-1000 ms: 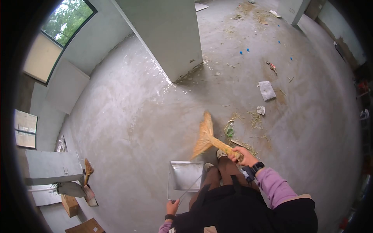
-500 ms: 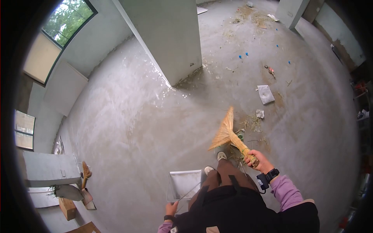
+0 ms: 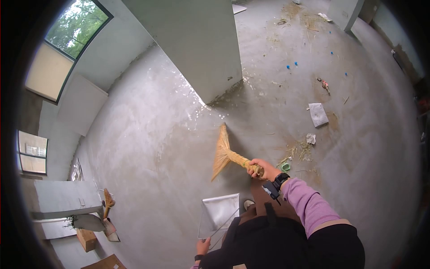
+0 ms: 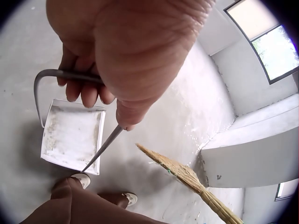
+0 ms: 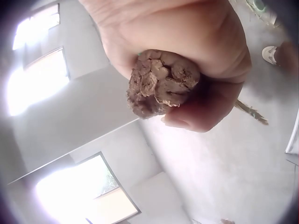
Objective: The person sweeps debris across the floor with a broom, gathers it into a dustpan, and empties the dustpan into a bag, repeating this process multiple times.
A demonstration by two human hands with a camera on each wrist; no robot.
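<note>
My right hand point(image 3: 264, 169) grips the thick bound handle of a straw broom point(image 3: 223, 154), whose fan of bristles points away to the left, over the grey floor. In the right wrist view the cut stalk ends of the handle point(image 5: 161, 84) poke out of the curled fingers. My left hand point(image 3: 203, 245) holds the bent metal rod handle point(image 4: 70, 73) of a dustpan point(image 4: 72, 135). That white pan lies low in front of my feet, with smudges of dirt on its inner face. In the left wrist view, the broom shows to the right of the pan.
Straw bits point(image 3: 291, 154), a green cup-like thing point(image 3: 285, 167), crumpled paper point(image 3: 311, 138) and a white sheet point(image 3: 318, 114) lie to the right. White specks surround the base of a pillar point(image 3: 192, 49) ahead. A second broom point(image 3: 108, 201) and a cardboard box point(image 3: 86, 240) stand at left.
The broom first swung right over the straw bits, then back left and forward, away from them. The left hand keeps its hold on the dustpan handle.
</note>
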